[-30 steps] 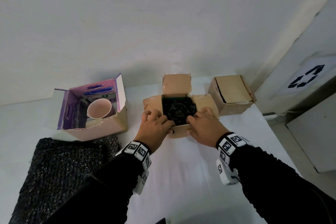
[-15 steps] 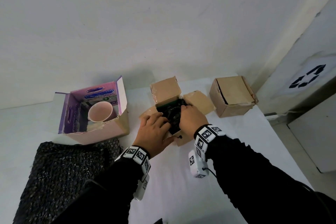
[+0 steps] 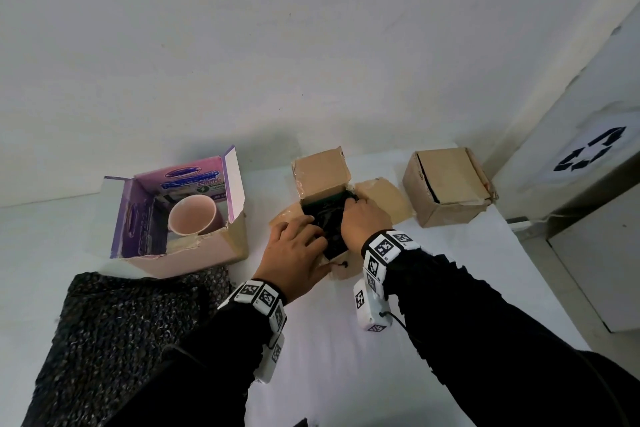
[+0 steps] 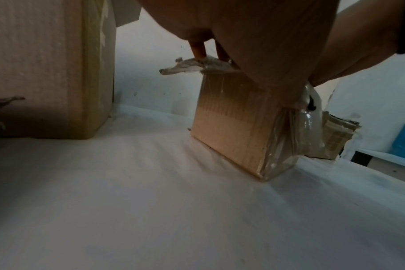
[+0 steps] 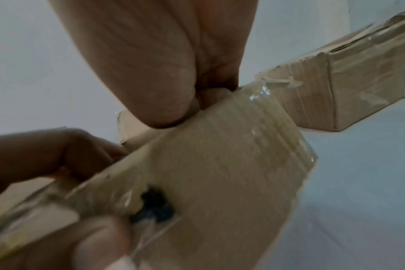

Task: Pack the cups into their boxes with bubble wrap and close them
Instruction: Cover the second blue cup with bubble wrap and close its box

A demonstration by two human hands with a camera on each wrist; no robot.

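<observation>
An open brown box (image 3: 322, 173) stands mid-table with dark bubble wrap (image 3: 329, 218) filling it; the wrapped cup is hidden. My left hand (image 3: 298, 253) grips its near-left corner, fingers over the left flap, thumb on the front wall (image 5: 220, 173). My right hand (image 3: 363, 222) reaches in from the right, fingers curled down onto the wrap with their tips hidden. The back and right flaps stand open. In the left wrist view my fingers (image 4: 198, 49) press the left flap of the box (image 4: 231, 118). A pink cup (image 3: 194, 215) stands unwrapped in a purple box (image 3: 180, 253).
A closed brown box (image 3: 446, 184) sits at the right, close to the table's edge. A sheet of black bubble wrap (image 3: 121, 340) lies at the near left. The wall runs just behind the boxes. A white cloth (image 3: 346, 374) covers the table.
My right hand left the box's front-right corner and went into the box onto the wrap. The box turned and slid slightly left; my left hand stays on its left side.
</observation>
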